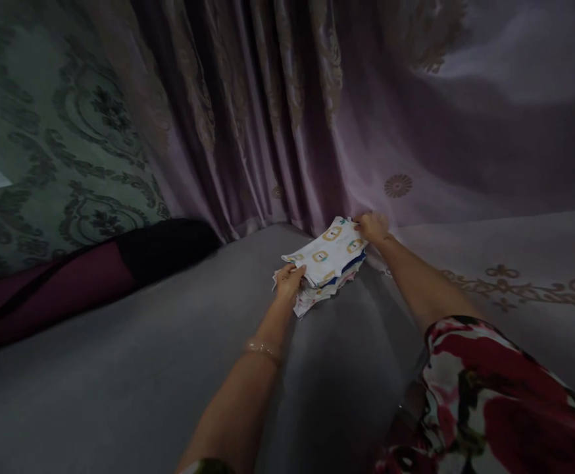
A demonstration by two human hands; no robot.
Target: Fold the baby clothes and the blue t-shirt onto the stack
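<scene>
A small white cloth garment (323, 253) with yellow and teal prints lies on top of a stack of folded cloths (317, 297), whose layered white, pink and blue edges show below it. My left hand (290, 280) pinches the near left edge of the top garment. At its far right corner, my right hand (372, 227) has its fingers closed on the same garment. Between the two hands the garment is spread out fairly flat. The stack rests on a grey padded surface (120, 368), close to the curtain.
Purple curtains (287, 105) with gold patterns hang behind the stack and along the right. A long maroon and black bag (95, 273) lies at the left against a green patterned wall (45, 125). Pale fabric with brown embroidery (514, 280) covers the right side.
</scene>
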